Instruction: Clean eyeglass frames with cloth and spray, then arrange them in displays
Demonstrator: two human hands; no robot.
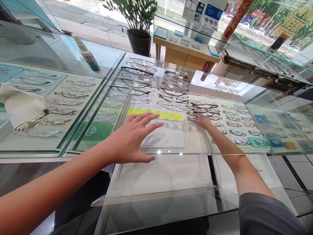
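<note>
My left hand [133,138] is held over the glass counter with its fingers spread, and nothing is in it. Beneath it lie a white sheet [168,133] with a dark outline and a yellow strip [168,115]. My right hand [202,119] reaches to a cluster of dark-framed eyeglasses [207,111] on the counter, its fingers closed on a pair; the fingertips are partly hidden among the frames. Left of that cluster, more eyeglasses [172,98] lie in a column. Another column of folded eyeglasses [130,91] stretches toward the back.
On the left counter stand a tilted-looking spray bottle [86,55] and a cream cloth [23,106]. Eyeglasses in the right display [237,132] show through glass. An open drawer [161,176] juts out below the counter's front edge. Behind is a potted plant [139,36].
</note>
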